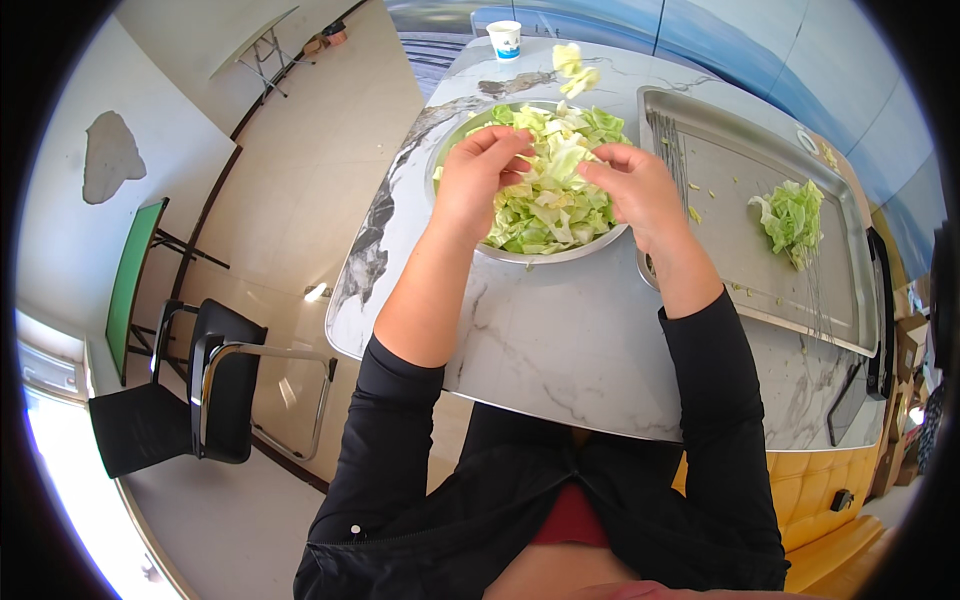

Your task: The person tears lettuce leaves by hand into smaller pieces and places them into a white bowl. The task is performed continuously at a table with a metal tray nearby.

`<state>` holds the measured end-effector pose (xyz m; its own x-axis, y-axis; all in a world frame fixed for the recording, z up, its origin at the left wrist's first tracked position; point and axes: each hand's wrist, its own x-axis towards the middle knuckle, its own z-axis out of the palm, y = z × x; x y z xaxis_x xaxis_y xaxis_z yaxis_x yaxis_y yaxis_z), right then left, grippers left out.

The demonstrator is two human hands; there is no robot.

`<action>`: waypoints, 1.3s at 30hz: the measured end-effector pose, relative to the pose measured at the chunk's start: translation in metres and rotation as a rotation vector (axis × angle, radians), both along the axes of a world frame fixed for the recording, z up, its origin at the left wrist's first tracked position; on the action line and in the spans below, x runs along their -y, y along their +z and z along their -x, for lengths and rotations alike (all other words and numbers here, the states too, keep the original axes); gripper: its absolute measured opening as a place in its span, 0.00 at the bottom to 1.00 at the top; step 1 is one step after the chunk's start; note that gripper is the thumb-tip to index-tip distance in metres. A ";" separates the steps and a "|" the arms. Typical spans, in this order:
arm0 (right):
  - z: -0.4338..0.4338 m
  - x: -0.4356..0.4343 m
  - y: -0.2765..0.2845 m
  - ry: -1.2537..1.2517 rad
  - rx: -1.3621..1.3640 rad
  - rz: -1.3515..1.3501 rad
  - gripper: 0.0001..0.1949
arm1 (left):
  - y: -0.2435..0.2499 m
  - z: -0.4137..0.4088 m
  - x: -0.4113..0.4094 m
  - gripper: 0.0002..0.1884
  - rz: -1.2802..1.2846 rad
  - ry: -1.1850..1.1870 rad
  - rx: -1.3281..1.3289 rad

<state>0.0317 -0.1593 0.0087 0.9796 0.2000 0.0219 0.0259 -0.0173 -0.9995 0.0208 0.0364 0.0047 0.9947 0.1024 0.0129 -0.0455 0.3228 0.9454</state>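
Observation:
A round metal bowl [551, 258] is heaped with torn pale-green cabbage leaves [551, 214]. Over its left side my left hand [484, 176] has its fingers curled, thumb close to the index finger; whether a leaf is pinched there is hidden. My right hand [634, 187] is above the bowl's right side, thumb and index finger at the edge of a pale cabbage leaf [561, 161]. Beyond the bowl, two blurred cabbage pieces [579, 80] show against the tabletop, perhaps in the air. To the right, a bunch of cabbage leaves [789, 217] lies in a metal tray [720, 247].
Thin metal skewers [670, 154] line the tray's left side; more [819, 300] lie by the bunch. A paper cup [505, 41] stands at the marble-patterned table's [555, 337] far edge. A phone-like dark slab [846, 405] lies front right. A black chair [225, 382] stands left.

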 end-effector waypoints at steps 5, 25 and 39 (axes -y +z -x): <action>-0.007 0.009 -0.001 -0.076 -0.015 0.020 0.16 | 0.002 -0.006 -0.029 0.11 -0.354 0.264 0.139; -0.010 0.012 0.008 -0.101 -0.005 -0.141 0.19 | -0.047 -0.177 -0.068 0.18 -1.028 -0.237 -0.097; -0.008 0.017 0.011 -0.066 0.042 -0.154 0.16 | -0.028 -0.149 -0.031 0.23 -0.913 -0.110 0.005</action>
